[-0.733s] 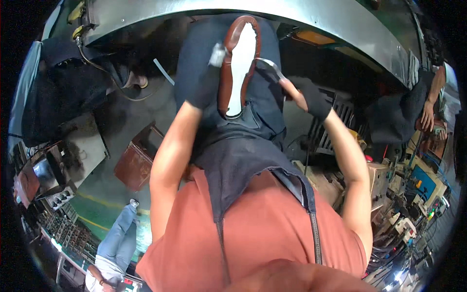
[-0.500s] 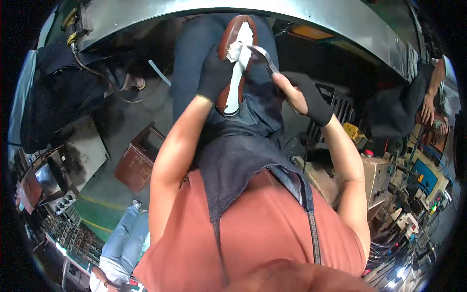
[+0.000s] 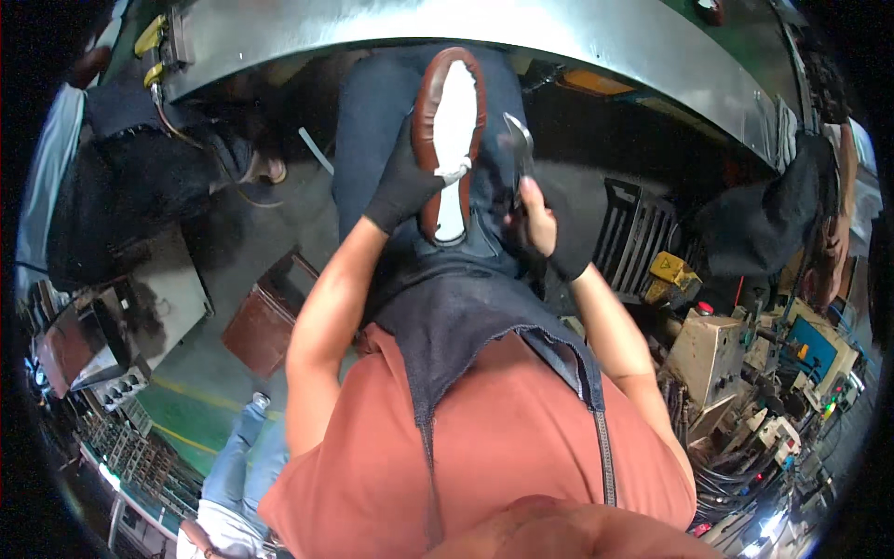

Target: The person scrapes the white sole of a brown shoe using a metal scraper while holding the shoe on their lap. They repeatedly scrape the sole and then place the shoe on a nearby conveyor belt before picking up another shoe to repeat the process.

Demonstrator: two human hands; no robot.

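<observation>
A brown leather shoe rests sole side up on my lap, its toe pointing away from me. A white sole piece covers most of its underside. My left hand, in a black fingerless-looking glove, grips the shoe's left side. Its thumb lies across the waist, beside a crumpled white bit; whether that is wrapping or a scrap I cannot tell. To the right of the shoe and apart from it, my right hand, gloved in black, is closed round a hammer with a curved metal head.
A metal bench edge curves across the front. Right of me are a black slatted rack, a yellow pedal and a control box. A brown box stands on the floor at left. Other people sit on both sides.
My right hand and the hammer have drawn back from the shoe toward me. My left thumb has slid from the forepart to the waist, uncovering more of the white sole piece.
</observation>
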